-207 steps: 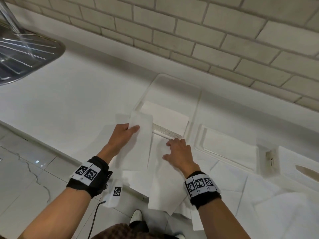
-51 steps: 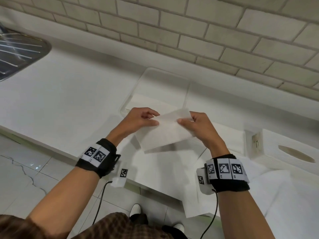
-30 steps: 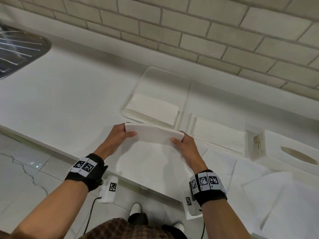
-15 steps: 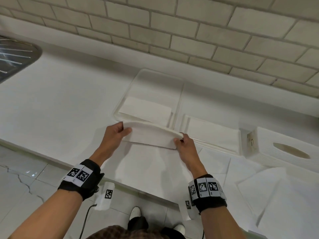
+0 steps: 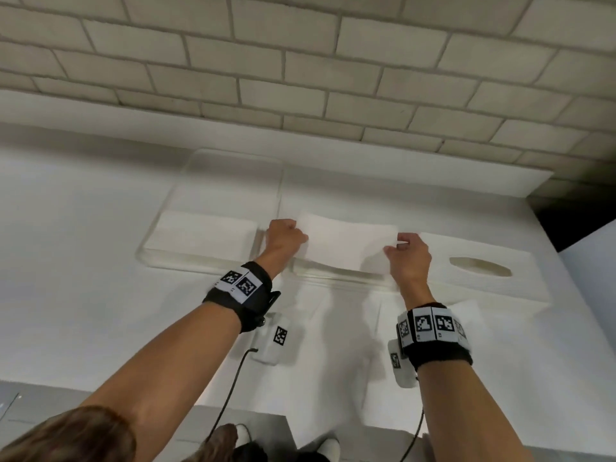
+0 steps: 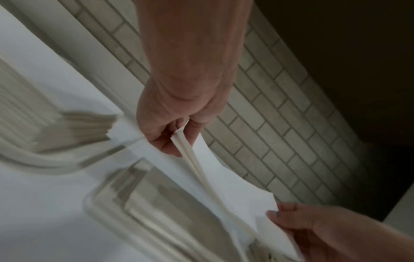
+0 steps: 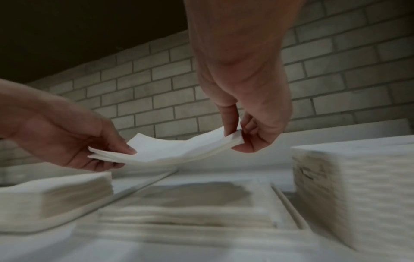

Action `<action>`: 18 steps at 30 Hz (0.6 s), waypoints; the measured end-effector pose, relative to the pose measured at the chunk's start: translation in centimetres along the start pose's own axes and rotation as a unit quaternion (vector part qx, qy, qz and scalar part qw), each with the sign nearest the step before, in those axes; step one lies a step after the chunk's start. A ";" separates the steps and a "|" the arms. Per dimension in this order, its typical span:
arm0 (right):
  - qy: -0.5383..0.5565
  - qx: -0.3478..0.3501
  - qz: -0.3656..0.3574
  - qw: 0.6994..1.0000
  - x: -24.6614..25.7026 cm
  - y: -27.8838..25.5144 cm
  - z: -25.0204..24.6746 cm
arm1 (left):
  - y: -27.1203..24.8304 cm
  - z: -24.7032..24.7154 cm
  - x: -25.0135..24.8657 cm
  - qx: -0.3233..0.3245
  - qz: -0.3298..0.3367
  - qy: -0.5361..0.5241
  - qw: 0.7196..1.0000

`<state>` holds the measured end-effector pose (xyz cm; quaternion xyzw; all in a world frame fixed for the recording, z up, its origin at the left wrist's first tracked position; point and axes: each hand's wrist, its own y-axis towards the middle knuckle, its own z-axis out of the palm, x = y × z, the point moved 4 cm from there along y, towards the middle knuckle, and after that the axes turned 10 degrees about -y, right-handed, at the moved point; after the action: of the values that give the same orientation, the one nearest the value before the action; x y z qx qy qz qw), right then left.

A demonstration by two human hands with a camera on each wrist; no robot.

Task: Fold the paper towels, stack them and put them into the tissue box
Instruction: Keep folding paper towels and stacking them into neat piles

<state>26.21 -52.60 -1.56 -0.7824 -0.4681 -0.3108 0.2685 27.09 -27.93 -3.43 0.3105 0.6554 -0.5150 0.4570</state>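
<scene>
A folded white paper towel (image 5: 346,241) hangs in the air, sagging in the middle, held at both short ends. My left hand (image 5: 293,235) pinches its left end (image 6: 179,140), and my right hand (image 5: 398,245) pinches its right end (image 7: 237,140). It hovers just above a low stack of folded towels (image 5: 333,271) in a shallow clear tray (image 7: 289,218). A thicker stack (image 5: 200,231) lies in a second clear tray (image 5: 160,261) to the left. The white tissue box (image 5: 480,271), with an oval slot on top, stands right of my right hand.
Unfolded paper towels (image 5: 336,335) lie spread on the white counter near its front edge, below my wrists. A pale brick wall (image 5: 300,78) runs behind the trays. The counter (image 5: 73,261) continues to the left. A dark gap (image 5: 573,221) lies beyond the box.
Both hands have carried the folded towel from in front of the left tray to the right and forward, over the right tray's stack. The towel is held higher now.
</scene>
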 end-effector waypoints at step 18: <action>-0.216 0.008 -0.041 0.976 -3.6 2.0 3.8 | 1.6 2.1 3.4 -0.048 0.012 0.174 0.984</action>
<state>27.55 -52.77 -6.99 -0.8090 -0.5492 -0.1414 0.1545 27.78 -29.69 -7.30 0.3812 0.7446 -0.4158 0.3570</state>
